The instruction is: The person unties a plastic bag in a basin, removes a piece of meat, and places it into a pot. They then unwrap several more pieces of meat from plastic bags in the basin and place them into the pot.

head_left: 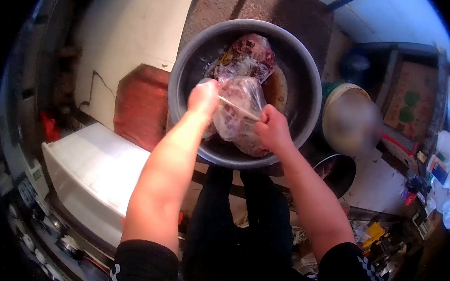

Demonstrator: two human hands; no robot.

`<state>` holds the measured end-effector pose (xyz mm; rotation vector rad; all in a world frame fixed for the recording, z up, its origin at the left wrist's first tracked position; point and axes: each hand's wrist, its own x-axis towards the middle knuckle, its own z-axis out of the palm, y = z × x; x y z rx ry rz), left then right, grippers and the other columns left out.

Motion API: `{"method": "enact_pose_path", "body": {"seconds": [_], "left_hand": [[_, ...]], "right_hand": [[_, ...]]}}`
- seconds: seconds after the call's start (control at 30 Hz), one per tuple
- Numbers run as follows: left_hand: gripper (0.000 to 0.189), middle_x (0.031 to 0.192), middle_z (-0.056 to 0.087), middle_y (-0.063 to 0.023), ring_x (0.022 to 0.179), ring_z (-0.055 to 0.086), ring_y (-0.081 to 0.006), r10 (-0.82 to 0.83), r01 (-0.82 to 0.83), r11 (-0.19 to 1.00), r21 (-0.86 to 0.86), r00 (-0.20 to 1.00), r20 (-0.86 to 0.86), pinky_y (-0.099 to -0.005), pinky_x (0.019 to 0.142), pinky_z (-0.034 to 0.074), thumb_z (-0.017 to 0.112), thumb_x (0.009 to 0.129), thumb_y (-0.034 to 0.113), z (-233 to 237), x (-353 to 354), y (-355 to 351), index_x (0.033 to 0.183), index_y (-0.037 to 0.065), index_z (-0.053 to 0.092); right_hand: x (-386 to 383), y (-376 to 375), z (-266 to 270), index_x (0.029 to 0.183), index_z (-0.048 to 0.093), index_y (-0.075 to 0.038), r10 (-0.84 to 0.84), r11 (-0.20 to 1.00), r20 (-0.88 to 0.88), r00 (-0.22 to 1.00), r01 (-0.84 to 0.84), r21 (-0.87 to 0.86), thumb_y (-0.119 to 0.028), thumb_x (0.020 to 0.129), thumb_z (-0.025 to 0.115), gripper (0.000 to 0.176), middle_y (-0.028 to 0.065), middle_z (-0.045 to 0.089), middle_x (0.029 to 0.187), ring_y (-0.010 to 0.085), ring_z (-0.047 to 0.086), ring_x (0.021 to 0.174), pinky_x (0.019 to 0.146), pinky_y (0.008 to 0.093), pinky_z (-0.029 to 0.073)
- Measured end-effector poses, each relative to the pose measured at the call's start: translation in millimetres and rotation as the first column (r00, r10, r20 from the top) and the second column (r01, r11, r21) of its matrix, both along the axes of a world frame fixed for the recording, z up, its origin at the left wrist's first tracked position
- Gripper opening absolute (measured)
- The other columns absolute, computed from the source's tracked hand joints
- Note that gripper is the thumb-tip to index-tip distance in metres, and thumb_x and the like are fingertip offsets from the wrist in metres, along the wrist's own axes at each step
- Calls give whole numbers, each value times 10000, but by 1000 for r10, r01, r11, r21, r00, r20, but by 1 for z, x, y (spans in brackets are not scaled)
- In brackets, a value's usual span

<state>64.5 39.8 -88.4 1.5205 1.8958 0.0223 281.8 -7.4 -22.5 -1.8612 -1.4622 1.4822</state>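
Observation:
A large round metal basin holds dark red, meat-like pieces in clear plastic, with some brownish liquid at its right side. My left hand is closed on the left end of a clear plastic bag over the basin. The bag's other end is in my closed right hand, and its edge is stretched taut between the two. Beneath and behind the bag lies a wrapped dark red piece. What exactly is inside the bag is blurred.
Right of the basin stands a round pale-topped container, with a dark pan below it. A white box-like cabinet is at the left, near a red sheet. A cardboard box sits far right.

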Motion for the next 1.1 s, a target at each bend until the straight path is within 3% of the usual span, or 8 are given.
{"method": "enact_pose_path", "body": {"seconds": [0.27,0.47,0.53,0.6,0.73,0.8,0.93,1.1], "left_hand": [[206,997,651,-213,962,615,-405,-57,50,993,-104,996,-66,-473,805,475,494,884,191,-19,-21,-1,979,80,639],[215,1126,632,-164,1050,602,-367,-137,109,986,-127,963,-233,-473,848,481,488,882,176,-11,-14,-1,1011,116,649],[216,1176,593,-112,1138,555,-338,-236,356,712,605,933,-272,-472,895,468,532,834,157,-5,0,-18,1019,132,641],[213,1185,568,-83,1181,507,-304,-565,515,594,618,814,-136,-448,974,424,560,795,169,2,21,-37,985,138,652],[217,1149,583,-96,1156,516,-301,-681,607,587,536,728,-78,-413,1035,372,564,784,166,10,38,-63,973,120,661],[166,1080,602,-86,1097,535,-292,-678,600,576,555,730,-86,-399,1003,390,565,778,160,9,40,-66,907,108,655],[123,977,612,-74,1043,548,-280,-781,732,596,330,625,25,-403,945,417,562,769,155,12,21,-76,858,104,631],[210,894,622,-103,934,586,-302,-779,763,626,159,603,173,-415,841,460,543,872,288,13,14,-56,855,93,617]], "right_hand": [[25,-15,-18,726,369,-57,-146,987,-16,989,145,-71,-29,714,605,238,85,402,633,201,375,586,555,326,390],[23,-3,-26,813,447,-44,-103,980,233,967,59,189,-16,740,600,172,134,491,700,356,473,591,603,401,445],[31,6,-41,886,471,-45,41,955,206,978,-99,280,-8,734,597,201,182,551,924,438,538,698,650,436,464],[16,12,-27,936,502,-59,122,925,167,978,-173,339,-3,713,610,254,181,512,1109,421,571,841,731,429,477],[9,23,-5,1063,581,-99,361,893,330,872,-425,146,-10,708,618,368,144,504,1198,355,519,1082,943,450,429],[12,21,1,1086,608,-103,323,531,735,596,-757,380,-22,759,562,340,129,523,1241,303,531,1128,972,454,403],[12,-6,-26,1004,611,-77,664,334,503,553,-821,462,-190,785,622,247,139,562,1178,287,541,1101,1017,464,357],[-3,8,-24,791,604,-112,866,295,437,242,-954,-55,-288,820,613,179,48,618,839,249,587,915,878,378,417]]}}
